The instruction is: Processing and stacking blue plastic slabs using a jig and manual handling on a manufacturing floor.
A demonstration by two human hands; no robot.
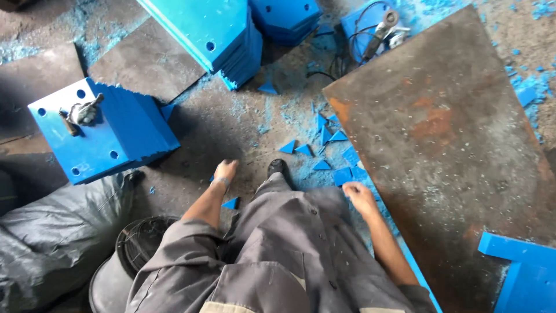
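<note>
L hand (pixel 225 171) flat on concrete floor (pixel 231 122), fingers down, grip can't tell. R hand (pixel 359 194) curled at rusty steel plate (pixel 446 145) edge, touching blue plastic offcuts (pixel 343 175); hold unclear.

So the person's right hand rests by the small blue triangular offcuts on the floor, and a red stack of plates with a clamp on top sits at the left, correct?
Not quite: the stack of plates at the left is blue, not red, as the head view shows. The rest holds: the clamp lies on top of it, and the right hand rests by the small blue triangular offcuts on the floor.
</note>
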